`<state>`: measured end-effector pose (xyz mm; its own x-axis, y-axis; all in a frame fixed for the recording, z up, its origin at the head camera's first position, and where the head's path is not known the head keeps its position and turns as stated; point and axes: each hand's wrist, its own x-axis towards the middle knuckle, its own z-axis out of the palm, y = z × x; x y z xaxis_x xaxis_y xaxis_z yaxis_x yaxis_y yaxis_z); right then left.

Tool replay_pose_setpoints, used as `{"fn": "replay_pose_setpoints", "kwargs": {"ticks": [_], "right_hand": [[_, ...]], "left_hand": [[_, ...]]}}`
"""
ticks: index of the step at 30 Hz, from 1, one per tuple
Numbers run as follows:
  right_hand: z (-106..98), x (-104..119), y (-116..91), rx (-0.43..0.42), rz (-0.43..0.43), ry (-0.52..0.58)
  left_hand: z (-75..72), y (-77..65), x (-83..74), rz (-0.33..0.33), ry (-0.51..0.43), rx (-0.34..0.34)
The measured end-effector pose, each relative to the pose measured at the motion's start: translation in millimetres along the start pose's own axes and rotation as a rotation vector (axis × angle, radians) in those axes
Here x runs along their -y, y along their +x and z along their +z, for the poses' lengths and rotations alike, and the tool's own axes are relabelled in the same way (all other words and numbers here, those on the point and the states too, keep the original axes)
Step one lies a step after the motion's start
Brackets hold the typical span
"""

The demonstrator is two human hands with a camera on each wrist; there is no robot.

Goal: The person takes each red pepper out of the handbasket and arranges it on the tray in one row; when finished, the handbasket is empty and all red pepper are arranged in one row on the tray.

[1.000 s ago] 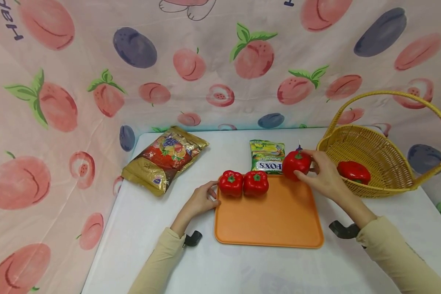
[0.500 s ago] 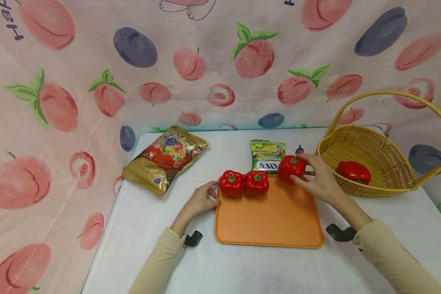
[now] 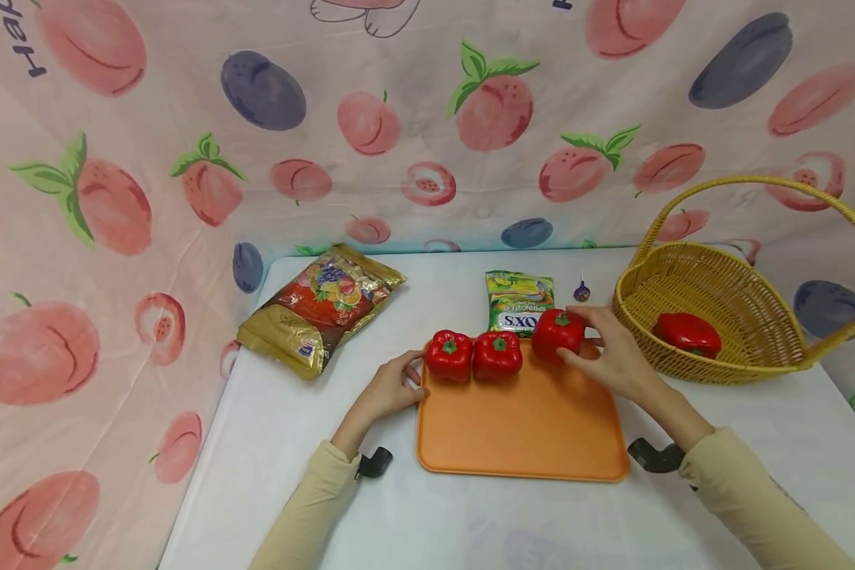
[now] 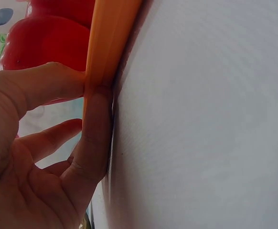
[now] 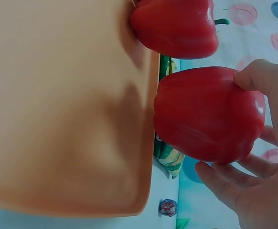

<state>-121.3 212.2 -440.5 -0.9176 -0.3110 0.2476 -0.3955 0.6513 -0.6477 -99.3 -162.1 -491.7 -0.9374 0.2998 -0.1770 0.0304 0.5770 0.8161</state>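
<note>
My right hand (image 3: 616,352) holds a red bell pepper (image 3: 557,336) between thumb and fingers, over the back right part of the orange tray (image 3: 520,431). In the right wrist view that bell pepper (image 5: 208,114) hangs above the tray's rim, casting a shadow on it. Two more red bell peppers, a left one (image 3: 449,356) and a right one (image 3: 497,356), sit side by side at the tray's back left, green stems up. My left hand (image 3: 390,386) pinches the tray's left edge. The left wrist view shows the thumb at the rim (image 4: 105,43) and a finger along its outer side.
A yellow wicker basket (image 3: 777,324) with a tall handle stands at the right, another red bell pepper (image 3: 687,334) inside. Behind the tray lie a green candy packet (image 3: 518,301) and a small lollipop (image 3: 581,291). A gold and red bag (image 3: 324,309) lies at the back left.
My right hand has carried the bell pepper leftward and slightly nearer, toward the two on the tray, uncovering the lollipop. The left hand has stayed at the tray's edge.
</note>
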Motion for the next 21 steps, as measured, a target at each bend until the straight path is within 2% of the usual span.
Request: {"fn": "replay_pose_setpoints", "kwargs": {"ticks": [5,21], "right_hand": [[3.1,-1.0,0.0,0.008,-0.017,-0.015],[9.8,-3.7,-3.6,0.05,-0.032,0.03]], "left_hand": [[0.9,0.3,1.3,0.025,0.017,-0.015],[0.6,0.5,1.0,0.026,0.013,-0.018]]}}
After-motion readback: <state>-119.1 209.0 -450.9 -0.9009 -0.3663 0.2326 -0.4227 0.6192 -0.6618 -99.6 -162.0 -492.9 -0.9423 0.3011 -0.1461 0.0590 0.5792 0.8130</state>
